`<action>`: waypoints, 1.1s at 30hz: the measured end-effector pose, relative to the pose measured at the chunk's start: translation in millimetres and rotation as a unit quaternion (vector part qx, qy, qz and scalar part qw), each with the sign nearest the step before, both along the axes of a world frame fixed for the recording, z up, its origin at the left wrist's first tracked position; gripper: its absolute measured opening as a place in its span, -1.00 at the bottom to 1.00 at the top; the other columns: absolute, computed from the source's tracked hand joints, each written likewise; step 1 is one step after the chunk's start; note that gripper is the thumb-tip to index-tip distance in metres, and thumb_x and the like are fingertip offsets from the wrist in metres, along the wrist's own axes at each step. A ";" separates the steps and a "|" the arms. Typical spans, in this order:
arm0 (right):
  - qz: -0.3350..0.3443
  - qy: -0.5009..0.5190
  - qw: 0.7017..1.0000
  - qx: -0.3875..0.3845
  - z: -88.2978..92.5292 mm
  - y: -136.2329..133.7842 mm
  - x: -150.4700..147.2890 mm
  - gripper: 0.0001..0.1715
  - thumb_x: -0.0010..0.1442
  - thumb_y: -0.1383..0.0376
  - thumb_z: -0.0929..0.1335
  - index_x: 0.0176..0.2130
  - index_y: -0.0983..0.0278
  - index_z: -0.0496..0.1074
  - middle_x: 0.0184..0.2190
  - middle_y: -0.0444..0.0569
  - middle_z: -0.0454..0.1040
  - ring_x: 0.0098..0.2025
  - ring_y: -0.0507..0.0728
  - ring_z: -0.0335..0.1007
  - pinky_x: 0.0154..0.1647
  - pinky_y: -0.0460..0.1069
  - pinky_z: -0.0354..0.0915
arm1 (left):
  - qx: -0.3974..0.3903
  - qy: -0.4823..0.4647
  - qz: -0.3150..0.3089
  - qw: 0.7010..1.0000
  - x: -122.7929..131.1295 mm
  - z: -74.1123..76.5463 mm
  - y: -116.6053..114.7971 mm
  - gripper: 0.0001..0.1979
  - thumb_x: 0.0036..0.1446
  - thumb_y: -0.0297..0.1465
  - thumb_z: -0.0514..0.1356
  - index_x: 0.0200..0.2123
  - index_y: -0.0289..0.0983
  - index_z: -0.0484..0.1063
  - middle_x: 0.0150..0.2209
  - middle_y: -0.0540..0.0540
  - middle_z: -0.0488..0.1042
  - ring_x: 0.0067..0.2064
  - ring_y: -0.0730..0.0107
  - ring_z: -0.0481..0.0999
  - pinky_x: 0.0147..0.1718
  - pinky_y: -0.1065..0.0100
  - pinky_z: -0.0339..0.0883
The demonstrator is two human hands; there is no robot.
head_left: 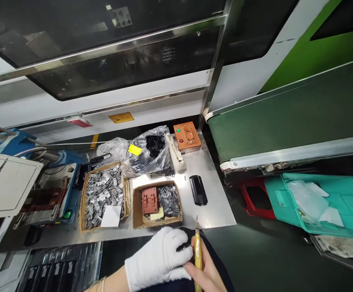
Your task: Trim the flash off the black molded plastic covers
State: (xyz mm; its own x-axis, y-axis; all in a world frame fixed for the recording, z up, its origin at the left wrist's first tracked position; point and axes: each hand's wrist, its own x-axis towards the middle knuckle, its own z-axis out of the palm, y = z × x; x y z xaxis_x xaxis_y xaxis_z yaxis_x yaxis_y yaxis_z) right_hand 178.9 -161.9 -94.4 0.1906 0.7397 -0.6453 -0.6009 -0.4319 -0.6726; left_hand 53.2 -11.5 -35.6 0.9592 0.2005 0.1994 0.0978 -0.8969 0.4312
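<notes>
My left hand, in a white glove, is closed with its fingers curled. A dark patch shows between thumb and fingers, too small and hidden to name. Close beside it, my bare right hand grips a knife with a yellow handle and a short pointed blade turned up and away from me. Beyond the knife a black oblong plastic case lies on the metal table. A cardboard box just past the glove holds a reddish-brown fixture block and small dark grey parts.
Left stands a larger box of grey parts. Behind are a plastic bag of black pieces and an orange box. A blue press flanks the left; a green conveyor and teal bin stand right.
</notes>
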 end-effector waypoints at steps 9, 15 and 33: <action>0.083 0.031 0.996 -0.008 -14.4 -4.0 11.1 0.14 -0.17 -0.28 0.62 0.21 0.23 0.44 0.20 0.18 0.42 0.31 0.40 0.28 0.31 0.12 0.28 | 0.013 -0.007 0.084 0.996 -13.4 -19.7 -28.1 -0.46 0.46 0.01 -0.23 -0.34 -0.23 0.28 -0.44 0.00 0.31 -0.47 0.31 0.17 -0.52 0.22 -0.10; 0.028 -0.048 0.995 -0.084 -14.0 0.7 22.8 0.07 -0.17 -0.37 0.58 0.10 0.21 0.47 0.15 0.06 0.45 0.36 0.29 0.21 0.46 0.09 0.02 | -0.160 -0.110 0.184 0.964 -11.1 -29.6 -22.9 -0.70 0.54 -0.16 -0.17 -0.05 -0.22 0.20 -0.41 0.08 0.29 -0.49 0.47 0.27 -0.51 0.40 0.18; 0.035 -0.104 0.993 -0.043 54.4 39.7 62.9 -0.03 -0.06 -0.01 0.65 0.24 -0.07 0.31 -0.01 -0.16 0.43 -0.26 0.05 0.41 -0.27 -0.15 0.44 | -0.172 -0.164 0.283 0.929 -23.1 101.1 -27.1 -0.10 0.46 -0.22 0.11 0.48 -0.35 -0.53 -0.33 -0.03 0.55 -0.38 0.31 0.62 -0.34 0.37 0.55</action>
State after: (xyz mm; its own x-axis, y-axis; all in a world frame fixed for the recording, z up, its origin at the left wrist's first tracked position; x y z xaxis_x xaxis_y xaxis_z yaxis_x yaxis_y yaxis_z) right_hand 241.8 -122.2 -40.0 0.2763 0.6998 -0.6587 -0.4201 -0.5285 -0.7377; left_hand 30.1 -38.6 65.5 0.5801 0.7598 0.2936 0.3244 -0.5462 0.7723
